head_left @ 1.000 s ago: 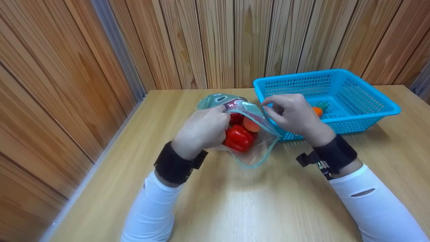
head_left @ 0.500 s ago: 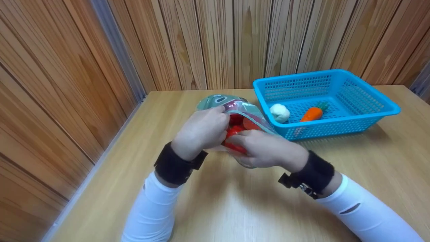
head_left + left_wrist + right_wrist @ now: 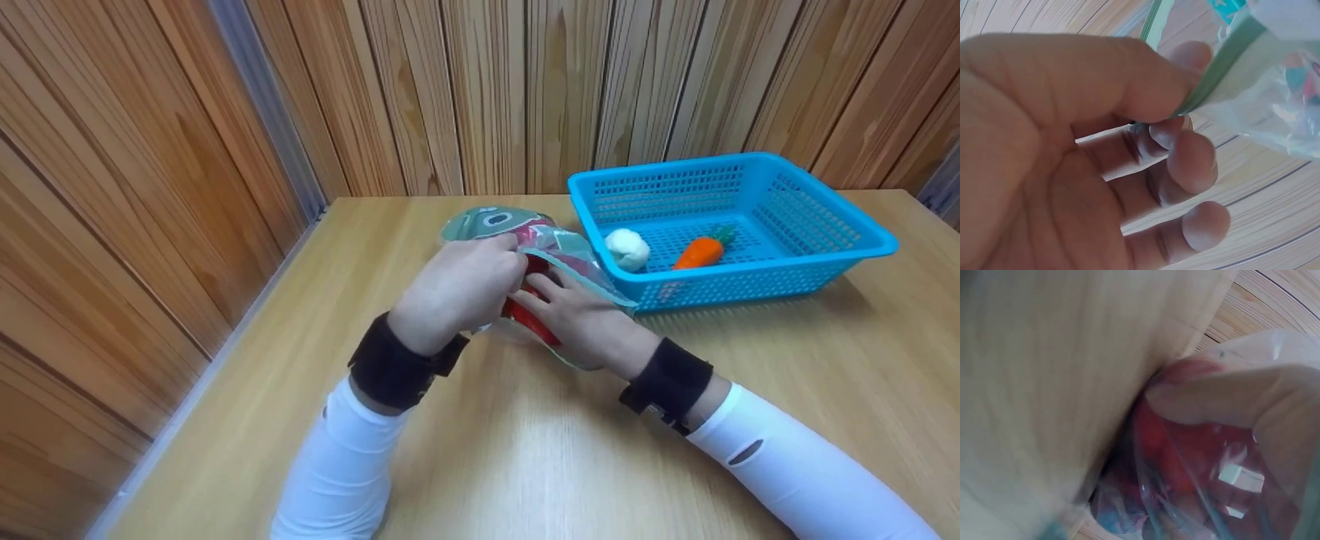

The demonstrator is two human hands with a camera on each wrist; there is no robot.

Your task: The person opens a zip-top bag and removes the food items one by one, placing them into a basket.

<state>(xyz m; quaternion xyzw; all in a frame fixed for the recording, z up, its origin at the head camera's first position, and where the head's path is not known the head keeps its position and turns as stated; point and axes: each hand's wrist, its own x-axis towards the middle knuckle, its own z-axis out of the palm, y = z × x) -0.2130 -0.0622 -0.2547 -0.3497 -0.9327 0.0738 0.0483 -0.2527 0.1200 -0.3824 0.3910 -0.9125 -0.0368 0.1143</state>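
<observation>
My right hand (image 3: 581, 319) has come down into the bag (image 3: 559, 247), fingers straight on the pepper (image 3: 531, 319); left hand (image 3: 461, 289) pinches the rim.

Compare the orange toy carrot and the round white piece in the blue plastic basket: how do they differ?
The orange toy carrot is long and tapered with a green top; the round white piece is a plain lump. The carrot lies slanted near the middle of the blue plastic basket; the white piece sits towards its left end. Both rest on the basket floor, apart, untouched by either hand.
</observation>
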